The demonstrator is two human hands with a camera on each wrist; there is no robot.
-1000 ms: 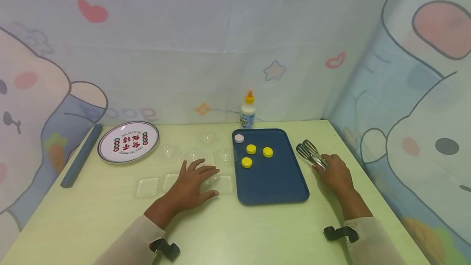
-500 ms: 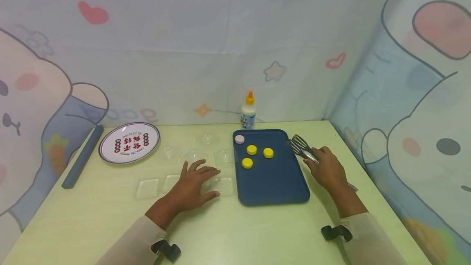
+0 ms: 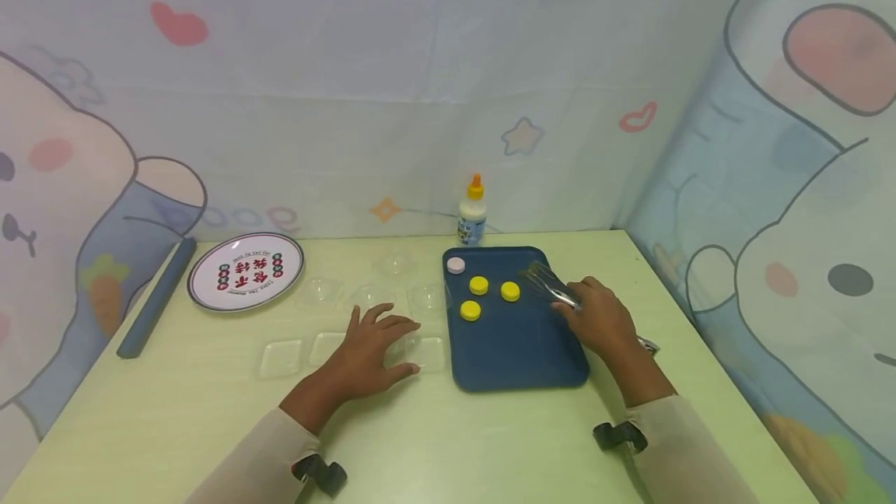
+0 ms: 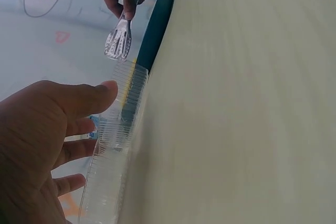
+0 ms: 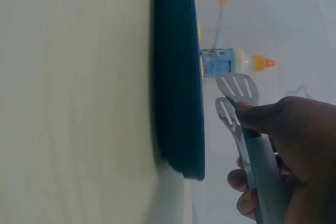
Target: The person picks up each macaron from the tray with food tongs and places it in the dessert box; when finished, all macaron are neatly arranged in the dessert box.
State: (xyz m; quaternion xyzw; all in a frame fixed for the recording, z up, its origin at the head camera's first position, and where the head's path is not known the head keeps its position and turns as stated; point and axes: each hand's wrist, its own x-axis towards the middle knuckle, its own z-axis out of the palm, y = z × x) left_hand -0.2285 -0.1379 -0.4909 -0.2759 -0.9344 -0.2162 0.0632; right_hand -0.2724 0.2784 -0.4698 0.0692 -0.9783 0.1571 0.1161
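Note:
My right hand (image 3: 598, 319) grips a pair of slotted metal tongs (image 3: 560, 293), whose tips hang over the right side of a dark blue tray (image 3: 521, 360). In the right wrist view the two tong heads (image 5: 237, 88) stand slightly apart with nothing between them. Three yellow round pieces (image 3: 510, 292) and one pale pink piece (image 3: 456, 265) lie on the tray. My left hand (image 3: 364, 356), fingers spread, is over clear square plastic boxes (image 3: 281, 358); whether it touches them I cannot tell. Clear domed plastic lids (image 3: 395, 263) lie behind it.
Behind the tray stands a white bottle (image 3: 472, 220) with a yellow and orange cap. An oval plate (image 3: 245, 294) with red lettering is at the back left, next to a blue-grey roll (image 3: 157, 298). A printed cloth (image 3: 392, 99) hangs behind the table.
My right hand has carried the tongs leftward from the table beside the tray to over the tray's right side. The left hand has hardly moved.

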